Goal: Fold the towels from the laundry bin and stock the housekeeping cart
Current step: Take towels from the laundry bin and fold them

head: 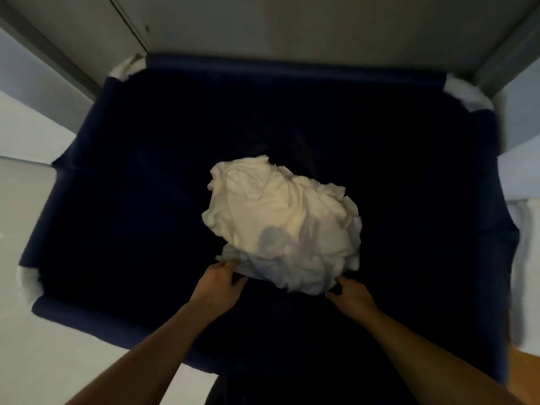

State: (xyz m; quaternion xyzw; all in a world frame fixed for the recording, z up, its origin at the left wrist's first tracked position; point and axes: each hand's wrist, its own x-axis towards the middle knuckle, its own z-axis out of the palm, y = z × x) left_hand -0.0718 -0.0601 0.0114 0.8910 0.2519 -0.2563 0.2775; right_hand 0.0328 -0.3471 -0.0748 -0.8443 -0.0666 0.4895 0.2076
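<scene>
A crumpled heap of white towels (280,226) lies deep inside a dark navy fabric laundry bin (122,141), a little right of its middle. My left hand (220,283) grips the heap's near left edge, fingers curled into the cloth. At the near right edge my right hand (350,295) reaches under the heap, its fingers curled against the towel; the fingertips are hidden in shadow. Both forearms reach down into the bin from the bottom of the view.
The bin's rim (292,68) has white corner pieces at the back left and back right. A grey wall or cabinet (292,21) stands behind it. White surfaces flank the bin on the left (32,200) and right, with wooden floor (523,366) at the lower right.
</scene>
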